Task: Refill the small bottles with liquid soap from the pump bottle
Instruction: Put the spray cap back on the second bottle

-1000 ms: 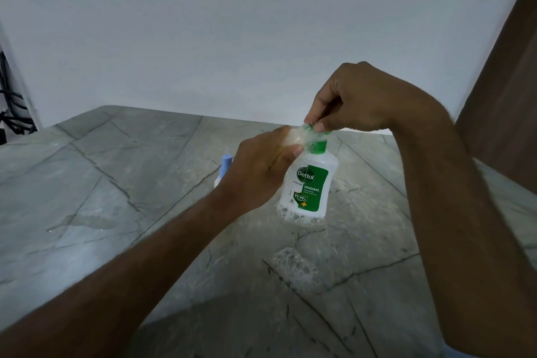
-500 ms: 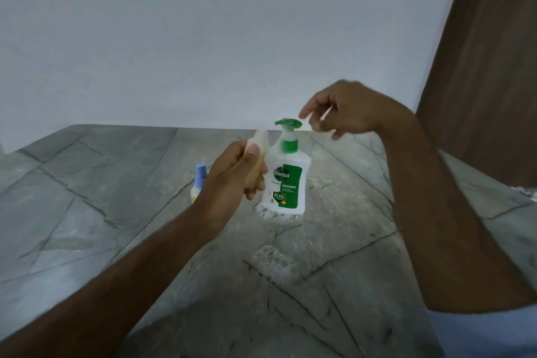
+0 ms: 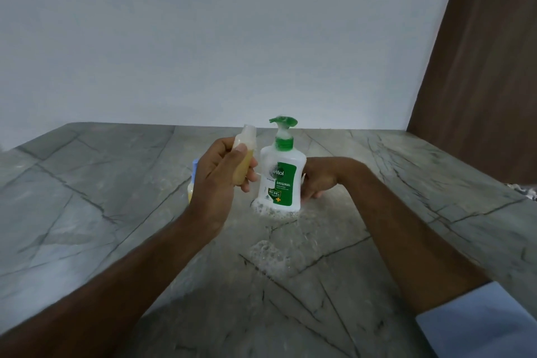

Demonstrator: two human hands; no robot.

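Translucent sm. bottle, curled left fingers.

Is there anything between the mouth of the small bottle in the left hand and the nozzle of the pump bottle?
Nothing visible: the small bottle in the left hand has open air up to the pump bottle nozzle.

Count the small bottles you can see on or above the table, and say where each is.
2. One small bottle is held in the left hand, beside the pump bottle. Another, blue-capped, stands mostly hidden behind that hand. More may be hidden.
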